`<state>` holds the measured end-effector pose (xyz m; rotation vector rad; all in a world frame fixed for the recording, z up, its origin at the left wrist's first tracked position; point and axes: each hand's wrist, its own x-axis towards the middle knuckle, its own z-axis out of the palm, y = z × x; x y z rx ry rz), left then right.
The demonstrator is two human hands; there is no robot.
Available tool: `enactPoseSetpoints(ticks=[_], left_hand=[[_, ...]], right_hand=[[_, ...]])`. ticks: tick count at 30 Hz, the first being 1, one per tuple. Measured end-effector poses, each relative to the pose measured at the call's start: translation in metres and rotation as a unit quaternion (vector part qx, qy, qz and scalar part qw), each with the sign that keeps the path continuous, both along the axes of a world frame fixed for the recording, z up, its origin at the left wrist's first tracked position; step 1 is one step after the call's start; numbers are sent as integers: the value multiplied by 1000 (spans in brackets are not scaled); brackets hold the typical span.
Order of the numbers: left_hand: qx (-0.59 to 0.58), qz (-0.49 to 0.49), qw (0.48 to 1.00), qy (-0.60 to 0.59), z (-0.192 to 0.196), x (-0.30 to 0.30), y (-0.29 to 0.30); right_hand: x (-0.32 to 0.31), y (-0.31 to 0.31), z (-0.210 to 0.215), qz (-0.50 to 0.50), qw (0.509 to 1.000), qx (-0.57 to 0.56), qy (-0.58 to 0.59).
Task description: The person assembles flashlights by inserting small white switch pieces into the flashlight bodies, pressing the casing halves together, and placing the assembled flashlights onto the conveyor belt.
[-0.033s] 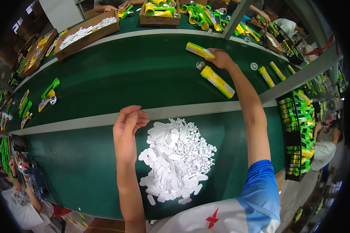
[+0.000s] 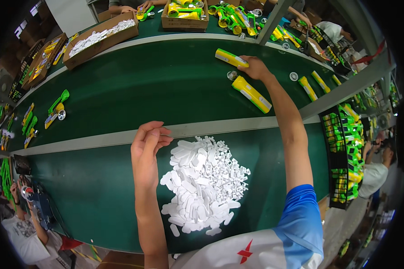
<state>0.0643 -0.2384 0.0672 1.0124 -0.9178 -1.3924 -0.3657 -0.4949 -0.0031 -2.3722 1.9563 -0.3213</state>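
Observation:
My right hand [image 2: 256, 68] reaches far out over the green belt, its fingers round one end of a yellow-and-green flashlight body [image 2: 229, 57]. Just nearer, a second yellow flashlight body [image 2: 252, 95] lies slantwise, with a clear round reflector [image 2: 231, 75] by its wide end. My left hand [image 2: 149, 140] hovers by the grey rail, its fingers loosely bent and apart, nothing in them. Beside it, on the near green table, spreads a heap of small white plastic parts [image 2: 193, 193]: flat oval pieces at the left, smaller bits at the right.
A grey rail [image 2: 184, 131] divides table from belt. More flashlight parts [image 2: 56, 110] lie at the belt's left and right. Across it stand a carton of white parts [image 2: 101, 39] and a carton of flashlight bodies [image 2: 185, 23]. A black crate [image 2: 343, 154] sits right, below a slanting grey post [image 2: 345, 85]. Co-workers sit around.

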Motion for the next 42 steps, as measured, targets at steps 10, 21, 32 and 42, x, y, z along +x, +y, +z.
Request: enactPoseSetpoints(ticks=[10, 21, 32, 42], left_hand=[[-4, -2, 1000, -5, 3, 4, 6], [-31, -14, 999, 12, 15, 1, 13], [-71, -29, 996, 41, 31, 4, 26], [-104, -65, 989, 78, 32, -5, 35]], right_hand=[[-13, -7, -3, -84, 996, 30, 5], [-49, 17, 4, -95, 993, -24, -60], [-11, 127, 26, -32, 958, -194, -207], [-10, 200, -24, -140, 974, -106, -142]])
